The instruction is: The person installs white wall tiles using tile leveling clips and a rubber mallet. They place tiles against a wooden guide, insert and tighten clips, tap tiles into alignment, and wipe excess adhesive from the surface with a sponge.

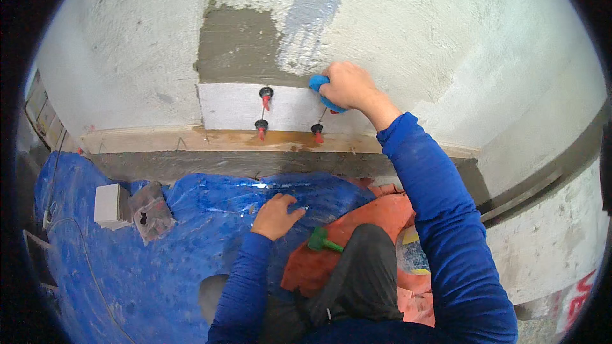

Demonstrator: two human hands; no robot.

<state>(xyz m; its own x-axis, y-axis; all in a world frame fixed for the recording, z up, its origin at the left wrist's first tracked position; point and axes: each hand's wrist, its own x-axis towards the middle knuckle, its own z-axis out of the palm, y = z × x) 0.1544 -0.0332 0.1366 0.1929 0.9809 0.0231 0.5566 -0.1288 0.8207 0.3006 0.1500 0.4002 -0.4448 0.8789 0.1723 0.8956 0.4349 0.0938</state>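
Note:
My right hand [348, 85] is raised to the wall and grips a blue sponge [320, 86], pressing it at the top right corner of a white tile [229, 107]. Three red-and-black levelling clips [266, 95] stick out around the tile's edges. Above the tile lies a patch of grey mortar [237, 44], with a wet streak [309, 13] on the plaster beside it. My left hand [276, 215] rests flat, fingers spread, on the blue plastic sheet [146, 261] covering the floor. It holds nothing.
A green mallet [322, 241] lies on an orange sheet [319, 261] near my knee. A small white box [109, 205] and a clear bag [152, 210] sit on the blue sheet at left. A wooden batten [191, 140] runs under the tile.

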